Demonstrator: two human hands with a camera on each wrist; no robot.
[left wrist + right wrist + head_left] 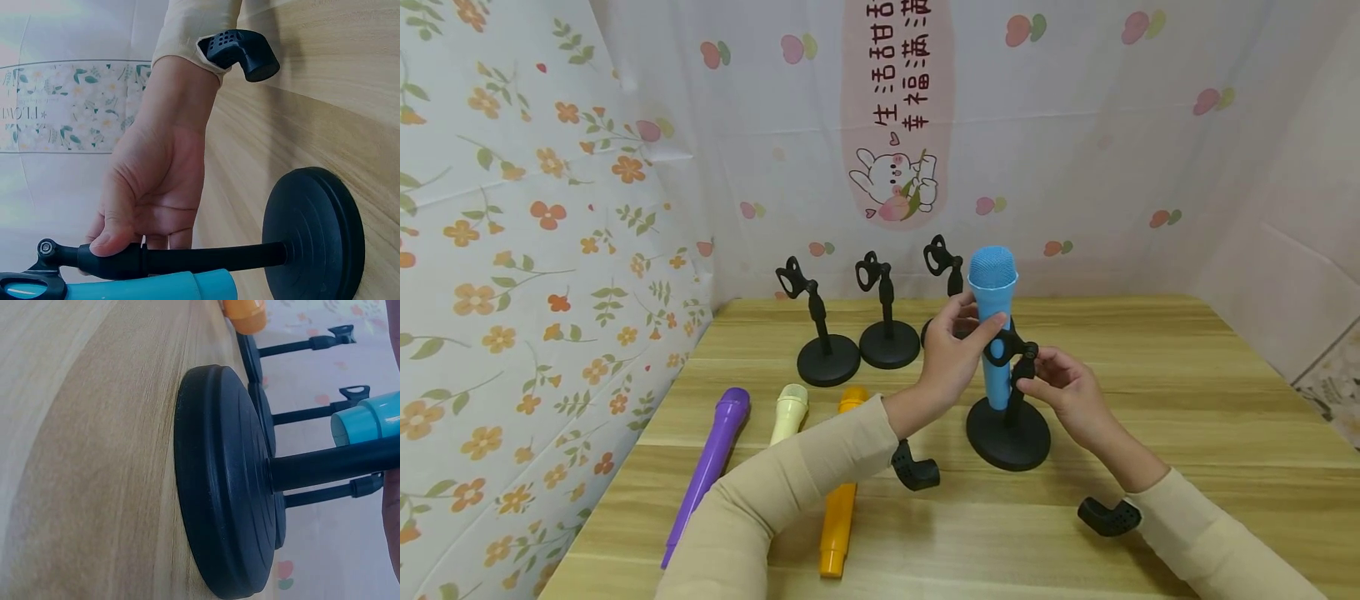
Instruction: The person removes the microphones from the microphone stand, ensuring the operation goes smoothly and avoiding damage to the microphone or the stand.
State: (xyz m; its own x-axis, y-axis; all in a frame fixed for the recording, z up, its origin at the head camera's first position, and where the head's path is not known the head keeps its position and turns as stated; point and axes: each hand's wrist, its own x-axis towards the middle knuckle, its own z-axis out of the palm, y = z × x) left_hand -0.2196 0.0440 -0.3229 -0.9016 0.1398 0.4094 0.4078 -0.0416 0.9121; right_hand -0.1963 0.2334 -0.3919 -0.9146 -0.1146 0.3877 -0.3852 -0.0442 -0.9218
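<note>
Fingers of the left hand [951, 354] curl round the blue plastic microphone [994, 333], keeping it upright in the clip of the black round-based stand [1009, 429] mid-tabletop; the right hand [1063, 392] pinches the stand's stem below the clip, apparently to steady it.

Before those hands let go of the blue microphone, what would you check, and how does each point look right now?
1. Blue microphone sits in the stand's clip: ok.
2. Left hand grips the microphone body: ok.
3. Right hand holds the stand's stem near the clip: ok.
4. Stand base lies flat on the wooden table: ok.
5. Clip joint tight: cannot tell.
6. Microphone upright: ok, roughly.
</note>
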